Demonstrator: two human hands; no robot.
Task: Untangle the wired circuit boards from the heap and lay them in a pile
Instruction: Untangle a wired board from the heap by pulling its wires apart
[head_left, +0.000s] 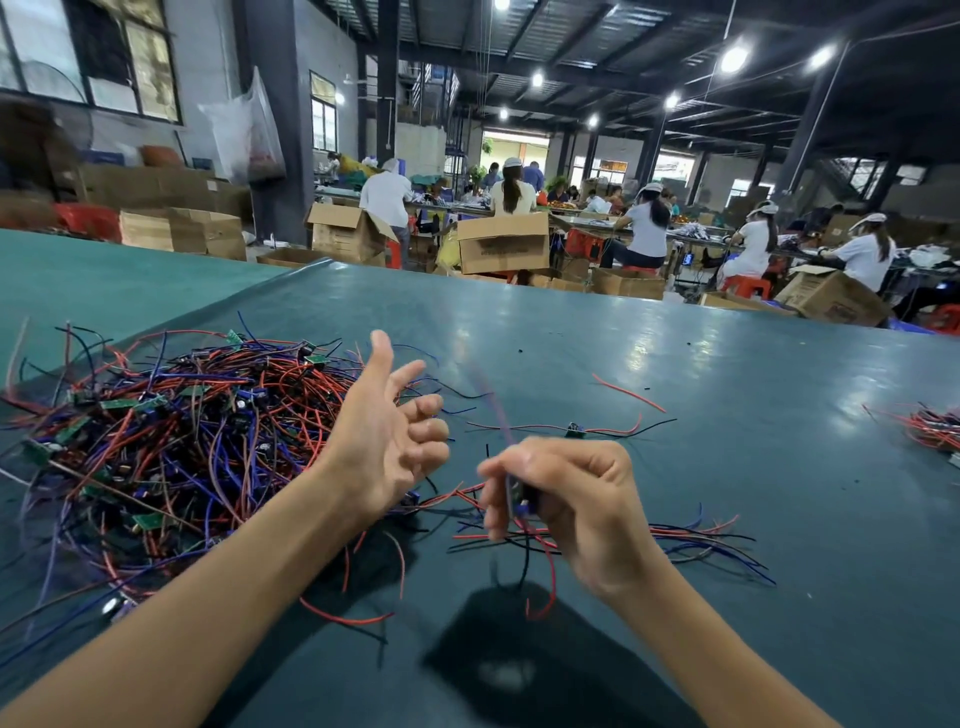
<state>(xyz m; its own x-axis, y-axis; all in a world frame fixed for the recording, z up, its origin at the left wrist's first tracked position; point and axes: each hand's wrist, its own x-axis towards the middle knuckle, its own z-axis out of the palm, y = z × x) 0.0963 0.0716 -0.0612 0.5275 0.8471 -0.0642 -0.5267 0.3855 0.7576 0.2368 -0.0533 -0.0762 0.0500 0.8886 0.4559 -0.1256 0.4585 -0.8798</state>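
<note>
The wired circuit board (522, 506) is pinched between the thumb and curled fingers of your right hand (566, 499), lifted just above the table (727, 364) in front of you. Its red and black leads dangle below your fist, and a purple one runs upward, smeared by blur. Those hanging leads are the likely trouble: they trail close over the pile (691, 540) of laid-out boards just beside your wrist, so a quick swing could hook a wire there and drag the pile out of order. Tugging by the board itself would put the strain on the joints where the leads meet it. Whether any lead is caught in the heap (171, 431) cannot be told from here. If one is, a pull would bring a clump along, because your left hand (395, 431) holds nothing. It hangs palm up with relaxed, spread fingers over the heap's near edge and pins nothing down. The board looks small and dark with a blue part showing, though your fingers and the blur hide most of it, and its leads are thin and limp. Further out, a lone board (574, 430) lies flat with its wires spread, and another bundle (930, 427) sits at the far right edge.
</note>
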